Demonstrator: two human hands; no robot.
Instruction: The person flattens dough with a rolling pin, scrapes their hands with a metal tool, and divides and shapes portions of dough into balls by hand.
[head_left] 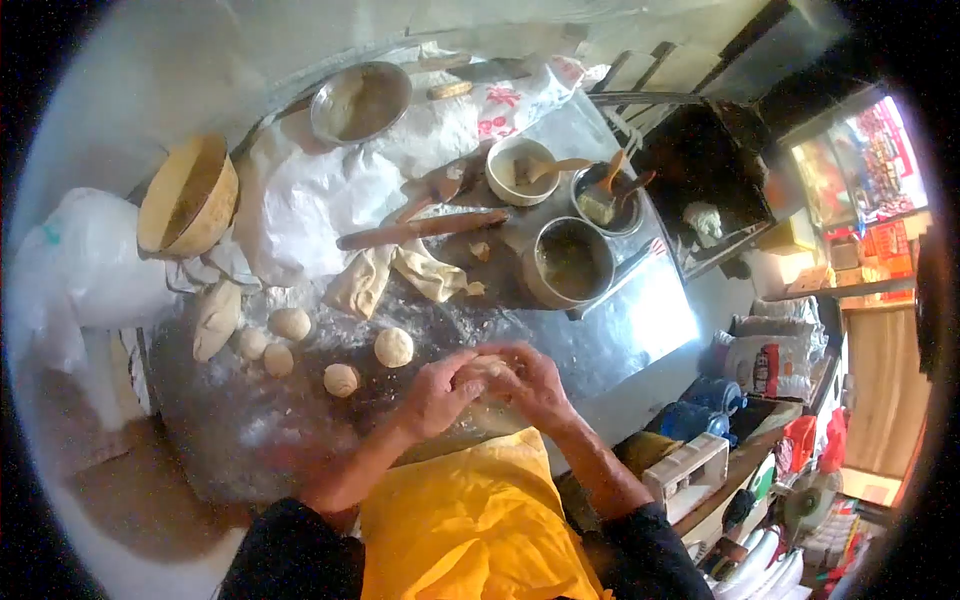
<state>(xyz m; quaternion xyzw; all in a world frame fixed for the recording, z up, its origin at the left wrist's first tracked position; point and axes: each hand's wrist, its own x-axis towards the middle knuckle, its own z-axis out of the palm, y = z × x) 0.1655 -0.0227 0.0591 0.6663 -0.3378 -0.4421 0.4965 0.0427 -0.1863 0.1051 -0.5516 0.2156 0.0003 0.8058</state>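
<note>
Both hands meet at the near side of the floured metal table (250,440), around one piece of dough (488,368). My left hand (440,392) is closed on the dough from the left, and my right hand (530,380) wraps it from the right. Fingers cover much of the piece. Close by on the left lie a round dough ball (394,347) and a second ball (341,380). Several more balls, such as this dough ball (290,324), rest farther left beside a long dough lump (216,320).
A rolling pin (425,229) and a crumpled cloth (365,282) lie beyond the hands. Behind them stand a metal pot (568,262), a white bowl (522,170) with a wooden spoon, and another pot (606,200). A metal basin (360,103) and a yellowish bowl (188,195) sit at the back.
</note>
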